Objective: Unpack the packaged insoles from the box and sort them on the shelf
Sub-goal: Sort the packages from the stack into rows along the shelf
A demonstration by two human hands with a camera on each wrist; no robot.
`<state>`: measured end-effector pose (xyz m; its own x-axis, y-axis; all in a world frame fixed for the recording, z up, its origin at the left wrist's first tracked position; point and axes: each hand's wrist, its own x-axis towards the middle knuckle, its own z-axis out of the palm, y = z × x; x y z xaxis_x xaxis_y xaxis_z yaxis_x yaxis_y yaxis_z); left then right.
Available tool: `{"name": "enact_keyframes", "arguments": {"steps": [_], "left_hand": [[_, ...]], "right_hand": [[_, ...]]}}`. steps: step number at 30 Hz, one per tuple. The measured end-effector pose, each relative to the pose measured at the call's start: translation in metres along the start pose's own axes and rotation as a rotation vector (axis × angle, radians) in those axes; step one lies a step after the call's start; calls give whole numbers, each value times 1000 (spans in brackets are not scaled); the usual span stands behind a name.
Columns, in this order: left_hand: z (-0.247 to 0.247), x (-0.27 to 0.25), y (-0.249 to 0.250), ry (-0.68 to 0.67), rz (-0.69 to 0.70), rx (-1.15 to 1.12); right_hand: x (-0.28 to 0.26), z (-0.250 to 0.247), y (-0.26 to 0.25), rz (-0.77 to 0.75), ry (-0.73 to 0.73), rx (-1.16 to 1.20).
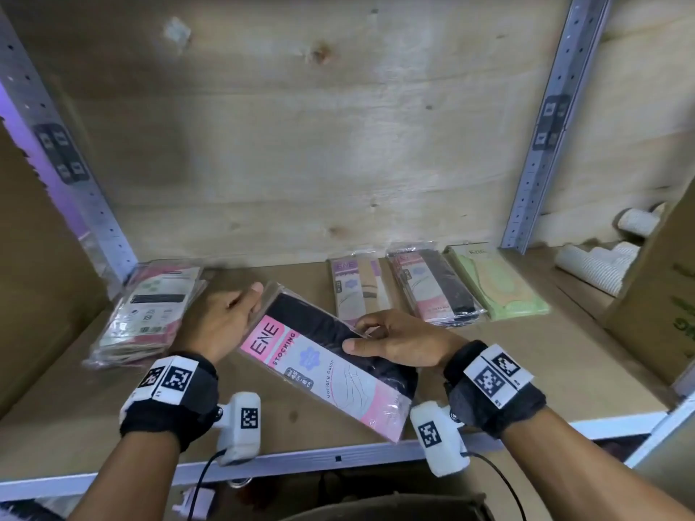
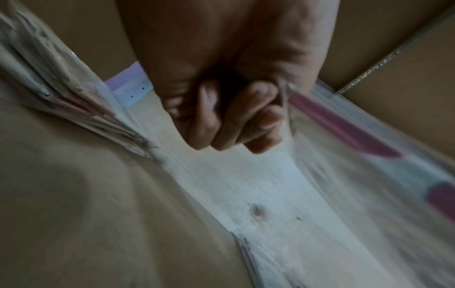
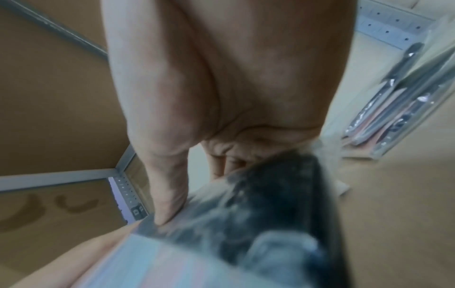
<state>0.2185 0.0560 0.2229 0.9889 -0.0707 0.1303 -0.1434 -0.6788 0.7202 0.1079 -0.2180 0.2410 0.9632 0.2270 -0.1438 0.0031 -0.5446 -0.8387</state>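
Both hands hold one flat clear packet (image 1: 323,355) with a pink "ENE" card and black contents, slanted a little above the shelf board (image 1: 94,408). My left hand (image 1: 244,306) grips its far left edge, and the left wrist view shows the fingers (image 2: 256,109) curled and pinching the plastic edge of the packet (image 2: 344,124). My right hand (image 1: 370,334) pinches the right side, thumb (image 3: 167,212) lying on the black face of the packet (image 3: 265,210). A loose stack of packets (image 1: 150,314) lies on the left.
Three sorted piles sit along the back of the shelf: purple and beige (image 1: 357,287), pink and black (image 1: 432,291), green (image 1: 496,283). A cardboard box (image 1: 654,295) with white rolls (image 1: 598,265) stands at the right. Metal uprights (image 1: 541,144) frame the bay.
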Motion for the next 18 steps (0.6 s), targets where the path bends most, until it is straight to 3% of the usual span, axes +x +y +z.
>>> {"name": "enact_keyframes", "arguments": {"steps": [5, 9, 12, 16, 18], "left_hand": [[-8, -7, 8, -24, -90, -220], [-8, -18, 18, -206, -172, -645], [-2, -17, 13, -280, -186, -652], [3, -19, 18, -131, -309, -795], [5, -19, 22, -174, -348, -897]], "right_hand": [[2, -3, -7, -127, 73, 10], [3, -3, -8, -210, 85, 80], [4, 1, -7, -234, 99, 98], [5, 2, -6, -215, 110, 121], [5, 2, -4, -187, 105, 159]]}}
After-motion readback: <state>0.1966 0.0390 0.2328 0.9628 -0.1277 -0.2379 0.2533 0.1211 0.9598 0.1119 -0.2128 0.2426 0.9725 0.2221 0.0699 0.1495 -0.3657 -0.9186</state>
